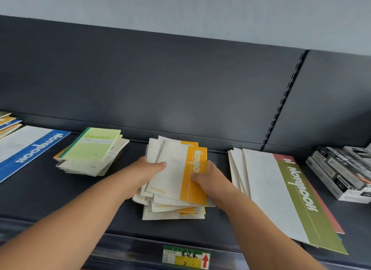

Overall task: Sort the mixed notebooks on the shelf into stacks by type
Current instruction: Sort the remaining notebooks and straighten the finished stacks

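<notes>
Now left hand [149, 168] and right hand [208, 176] clasp the orange notebook [176, 169] above the stack [172, 211], fingers [160, 165] curled round its long edges.

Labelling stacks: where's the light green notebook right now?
Head view, left of centre: the light green notebook tops a small pile on the shelf, between the large blue notebook at far left and the yellow notebooks at centre.
</notes>
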`<state>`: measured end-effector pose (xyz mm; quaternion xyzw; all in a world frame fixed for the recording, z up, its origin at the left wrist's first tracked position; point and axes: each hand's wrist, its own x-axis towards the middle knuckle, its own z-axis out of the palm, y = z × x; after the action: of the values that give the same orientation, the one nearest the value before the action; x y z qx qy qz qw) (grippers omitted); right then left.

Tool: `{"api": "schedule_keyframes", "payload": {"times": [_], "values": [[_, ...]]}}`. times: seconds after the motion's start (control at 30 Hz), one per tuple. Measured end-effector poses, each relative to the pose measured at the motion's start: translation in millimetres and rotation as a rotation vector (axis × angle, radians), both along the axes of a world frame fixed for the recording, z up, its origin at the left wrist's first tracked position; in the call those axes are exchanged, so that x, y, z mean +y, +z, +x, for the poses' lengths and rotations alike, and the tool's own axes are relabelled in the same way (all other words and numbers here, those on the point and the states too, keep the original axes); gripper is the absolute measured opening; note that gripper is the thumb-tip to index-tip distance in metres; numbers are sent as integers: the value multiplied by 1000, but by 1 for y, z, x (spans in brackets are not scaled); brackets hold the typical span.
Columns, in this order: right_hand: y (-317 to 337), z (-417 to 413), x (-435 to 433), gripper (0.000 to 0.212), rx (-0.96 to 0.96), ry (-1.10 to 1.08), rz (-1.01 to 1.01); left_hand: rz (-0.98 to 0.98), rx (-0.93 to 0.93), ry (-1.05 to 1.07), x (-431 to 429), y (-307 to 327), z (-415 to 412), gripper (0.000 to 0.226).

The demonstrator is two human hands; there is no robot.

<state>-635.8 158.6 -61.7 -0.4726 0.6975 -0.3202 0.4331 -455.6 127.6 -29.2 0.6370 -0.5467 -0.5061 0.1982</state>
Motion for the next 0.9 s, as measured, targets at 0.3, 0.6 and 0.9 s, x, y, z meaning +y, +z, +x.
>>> {"api": "schedule_keyframes", "payload": {"times": [0.3,0.6,0.9], "values": [[3,27,-16,72,94,29,2,-39,-20,-2,-8,-4,11,87],[33,95,-9,69,841,236,-194,-549,-433,-153,3,3,72,86],[53,259,-13,61,937,343,-439,-721,-877,-132,15,24,248,82]]}}
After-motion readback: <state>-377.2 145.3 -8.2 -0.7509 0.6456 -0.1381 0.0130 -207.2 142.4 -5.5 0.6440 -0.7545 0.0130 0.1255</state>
